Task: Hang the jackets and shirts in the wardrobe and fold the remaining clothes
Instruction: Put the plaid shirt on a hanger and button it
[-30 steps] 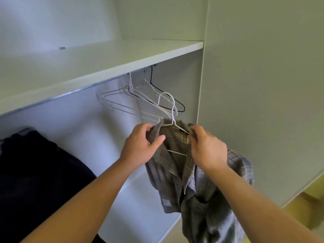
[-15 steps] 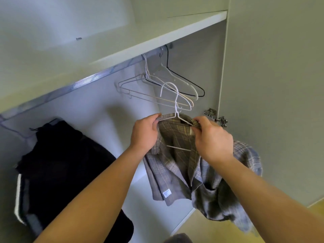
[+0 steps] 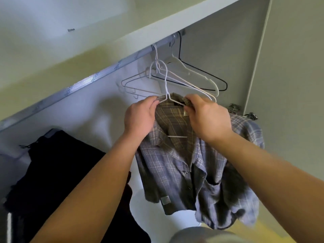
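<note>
Nearest me, two bare forearms reach up from the lower edge of the view toward the open wardrobe. The left hand (image 3: 140,118) has its fingers (image 3: 154,102) closed on the left shoulder of a white wire hanger (image 3: 165,81), pinching cloth and wire together. The right hand (image 3: 208,118) has its fingers curled shut on the collar of the plaid shirt (image 3: 175,169) at the hanger's right shoulder. The shirt droops open below both hands, its far sleeve bunched off toward four o'clock, not yet hanging square.

The move ahead turns on the hook. It stands up from between the two hands toward twelve o'clock, and the wardrobe rail (image 3: 98,76) runs above and behind it, slanting from eight o'clock up to one o'clock under the shelf (image 3: 157,23). Hook and rail look apart, so I judge the hanger must go up and back, its long axis turned across the rail. Both hands sit about level, neither clearly nearer the rail.

Farther in, empty hangers (image 3: 177,74) crowd the rail's right end, just behind the hook; snagging looks possible. At eight o'clock a dark garment (image 3: 57,163) already hangs.
</note>
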Available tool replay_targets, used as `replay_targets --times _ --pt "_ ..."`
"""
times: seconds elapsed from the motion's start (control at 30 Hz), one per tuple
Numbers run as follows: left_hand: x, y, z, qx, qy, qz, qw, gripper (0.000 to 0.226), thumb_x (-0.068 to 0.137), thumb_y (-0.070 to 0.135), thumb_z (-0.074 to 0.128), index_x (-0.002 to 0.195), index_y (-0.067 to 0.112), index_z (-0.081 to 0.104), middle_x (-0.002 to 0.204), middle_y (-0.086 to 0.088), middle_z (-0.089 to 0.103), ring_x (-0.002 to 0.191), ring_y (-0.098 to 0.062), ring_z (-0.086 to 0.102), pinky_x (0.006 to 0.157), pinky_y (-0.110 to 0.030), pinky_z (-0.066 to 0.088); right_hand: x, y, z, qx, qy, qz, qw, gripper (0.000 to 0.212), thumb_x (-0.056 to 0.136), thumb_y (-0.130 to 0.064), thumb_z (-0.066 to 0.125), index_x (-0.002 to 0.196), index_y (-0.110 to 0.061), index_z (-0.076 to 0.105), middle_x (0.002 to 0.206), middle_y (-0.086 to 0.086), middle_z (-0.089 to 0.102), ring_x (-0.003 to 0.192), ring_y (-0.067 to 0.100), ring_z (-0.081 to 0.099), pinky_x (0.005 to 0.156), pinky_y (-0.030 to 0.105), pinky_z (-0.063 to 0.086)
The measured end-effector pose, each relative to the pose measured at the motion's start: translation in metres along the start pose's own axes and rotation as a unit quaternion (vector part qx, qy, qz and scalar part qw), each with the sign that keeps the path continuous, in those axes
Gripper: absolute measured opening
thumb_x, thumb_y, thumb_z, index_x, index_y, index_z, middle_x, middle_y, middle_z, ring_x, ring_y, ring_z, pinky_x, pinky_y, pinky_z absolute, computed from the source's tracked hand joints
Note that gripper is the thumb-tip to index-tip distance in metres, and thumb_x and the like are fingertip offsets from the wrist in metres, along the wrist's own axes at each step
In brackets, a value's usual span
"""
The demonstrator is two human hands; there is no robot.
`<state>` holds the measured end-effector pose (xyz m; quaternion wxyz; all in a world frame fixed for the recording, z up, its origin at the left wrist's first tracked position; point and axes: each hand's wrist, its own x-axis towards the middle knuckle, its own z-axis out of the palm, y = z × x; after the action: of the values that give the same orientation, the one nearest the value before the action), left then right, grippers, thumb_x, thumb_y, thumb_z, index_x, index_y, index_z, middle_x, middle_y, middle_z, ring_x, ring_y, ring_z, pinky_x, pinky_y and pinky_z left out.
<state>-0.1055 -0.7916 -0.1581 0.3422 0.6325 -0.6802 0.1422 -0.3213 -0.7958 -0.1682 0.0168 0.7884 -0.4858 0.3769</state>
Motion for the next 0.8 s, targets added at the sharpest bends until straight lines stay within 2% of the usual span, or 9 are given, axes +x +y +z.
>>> replay_targets --times 0.17,0.33,0.43,0.57,0.8 --pt "0.033 -0.034 0.002 -0.013 0.045 -0.042 0.998 0.026 0.104 0.036 0.051 0.107 0.022 0.073 0.086 -0.008 0.075 0.077 -0.034 0.068 0.065 -0.038 0.052 0.042 -0.024 0.022 -0.011 0.018 -0.014 1.000 0.028 0.103 -0.033 0.050 0.127 -0.019 0.057 0.112 0.008 0.067 0.090 0.038 0.067 0.063 0.042 0.053" --pt "0.060 -0.052 0.003 -0.024 0.069 -0.083 0.994 0.027 0.102 0.029 0.050 0.117 0.018 0.070 0.102 -0.011 0.076 0.095 -0.039 0.068 0.080 -0.044 0.053 0.081 -0.038 0.037 -0.016 0.042 -0.013 0.999 0.027 0.101 -0.032 0.052 0.124 -0.018 0.056 0.111 0.010 0.066 0.091 0.040 0.066 0.062 0.042 0.050" --pt "0.069 -0.063 0.003 -0.012 0.018 -0.110 0.994 0.029 0.102 0.025 0.050 0.123 0.016 0.068 0.112 -0.014 0.074 0.105 -0.040 0.065 0.089 -0.043 0.051 0.095 -0.039 0.044 -0.016 0.041 0.001 0.999 0.028 0.102 -0.033 0.051 0.125 -0.017 0.055 0.113 0.010 0.065 0.092 0.040 0.065 0.065 0.044 0.053" --pt "0.078 -0.069 0.004 0.012 -0.047 -0.124 0.991 0.041 0.104 0.023 0.048 0.141 0.010 0.057 0.140 -0.018 0.061 0.132 -0.038 0.052 0.110 -0.042 0.039 0.112 -0.040 0.055 -0.016 0.029 0.012 0.999 0.032 0.102 -0.034 0.052 0.130 -0.018 0.053 0.115 0.009 0.064 0.093 0.039 0.065 0.067 0.043 0.054" --pt "0.071 -0.076 0.015 0.027 -0.103 -0.165 0.981 0.044 0.102 0.019 0.052 0.144 0.006 0.053 0.142 -0.023 0.057 0.133 -0.041 0.049 0.110 -0.040 0.038 0.115 -0.037 0.076 -0.015 -0.008 0.010 1.000 0.031 0.099 -0.033 0.056 0.127 -0.019 0.054 0.115 0.008 0.066 0.095 0.038 0.065 0.068 0.043 0.054"
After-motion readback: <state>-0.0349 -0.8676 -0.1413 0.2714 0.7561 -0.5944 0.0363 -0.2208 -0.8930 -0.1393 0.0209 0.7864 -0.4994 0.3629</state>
